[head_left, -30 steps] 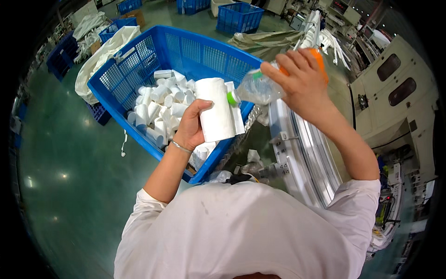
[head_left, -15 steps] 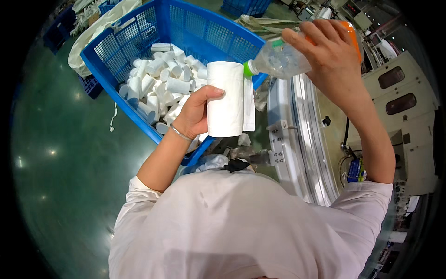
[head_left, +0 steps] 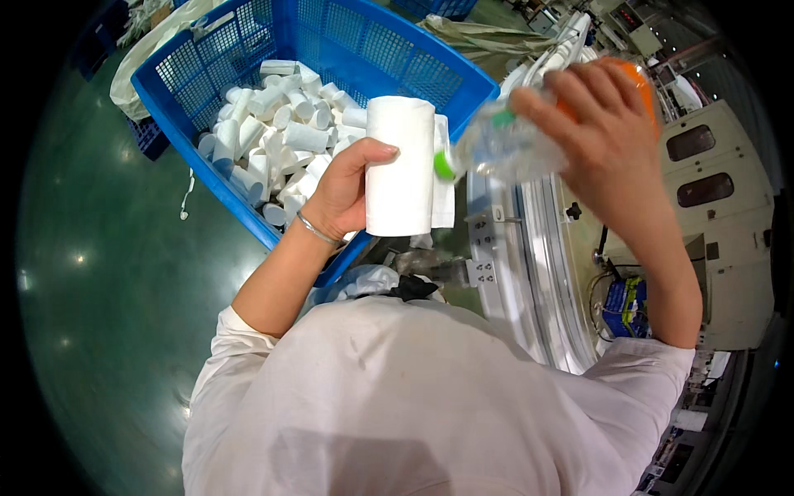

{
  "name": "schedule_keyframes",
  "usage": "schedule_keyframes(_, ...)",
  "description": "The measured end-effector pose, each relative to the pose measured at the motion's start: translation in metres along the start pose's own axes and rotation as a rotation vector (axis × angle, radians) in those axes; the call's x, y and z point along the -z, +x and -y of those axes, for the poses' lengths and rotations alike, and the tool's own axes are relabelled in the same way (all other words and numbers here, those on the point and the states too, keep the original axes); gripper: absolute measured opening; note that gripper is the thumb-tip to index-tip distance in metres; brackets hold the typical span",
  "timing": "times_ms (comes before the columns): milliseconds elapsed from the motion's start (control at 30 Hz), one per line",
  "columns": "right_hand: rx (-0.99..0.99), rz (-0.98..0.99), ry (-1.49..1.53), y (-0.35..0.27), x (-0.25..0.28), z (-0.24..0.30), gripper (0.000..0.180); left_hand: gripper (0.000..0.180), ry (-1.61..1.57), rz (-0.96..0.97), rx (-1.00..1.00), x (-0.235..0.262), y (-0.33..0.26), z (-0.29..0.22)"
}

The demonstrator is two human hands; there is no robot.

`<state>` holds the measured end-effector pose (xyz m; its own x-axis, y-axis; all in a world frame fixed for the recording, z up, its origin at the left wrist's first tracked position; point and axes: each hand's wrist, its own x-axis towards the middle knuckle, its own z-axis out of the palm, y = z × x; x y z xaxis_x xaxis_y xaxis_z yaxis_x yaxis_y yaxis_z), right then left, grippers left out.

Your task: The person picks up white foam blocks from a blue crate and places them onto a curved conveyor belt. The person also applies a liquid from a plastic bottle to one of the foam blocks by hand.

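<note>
My left hand (head_left: 347, 183) is closed round a white paper roll (head_left: 399, 178), held upright over the near end of a blue crate, thumb on its front. A loose flap of paper (head_left: 444, 190) hangs off the roll's right side. My right hand (head_left: 608, 136) grips a clear plastic bottle (head_left: 509, 147), laid over sideways and smeared by motion. Its green cap (head_left: 445, 165) points left and overlaps the flap in view; whether they touch I cannot tell. Orange (head_left: 637, 87) shows on the bottle's base end behind my fingers.
The blue crate (head_left: 203, 178) has mesh walls and holds many small white rolls (head_left: 306, 136). To the right runs a metal rail (head_left: 538, 273), with a cream machine cabinet (head_left: 715, 223) beyond. A pale sack (head_left: 132, 78) lies by the crate's left side, over the green floor (head_left: 116, 331).
The bottle and my right hand have moved a little down and to the right, and are now blurred. My left hand keeps its hold on the roll.
</note>
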<state>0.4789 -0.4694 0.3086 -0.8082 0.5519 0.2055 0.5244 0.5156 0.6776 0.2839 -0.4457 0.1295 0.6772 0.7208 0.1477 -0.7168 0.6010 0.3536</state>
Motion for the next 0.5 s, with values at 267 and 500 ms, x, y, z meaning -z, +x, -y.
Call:
schedule_keyframes(267, -0.018, -0.016, 0.000, -0.006, 0.001, 0.008, 0.039, 0.057, -0.019, -0.035, -0.050, 0.002, 0.005, -0.004)
schedule_keyframes(500, -0.025, -0.004, 0.056, -0.013, 0.006, 0.012, 0.041, 0.057, -0.060, 0.028, -0.084, 0.002, 0.006, -0.009)
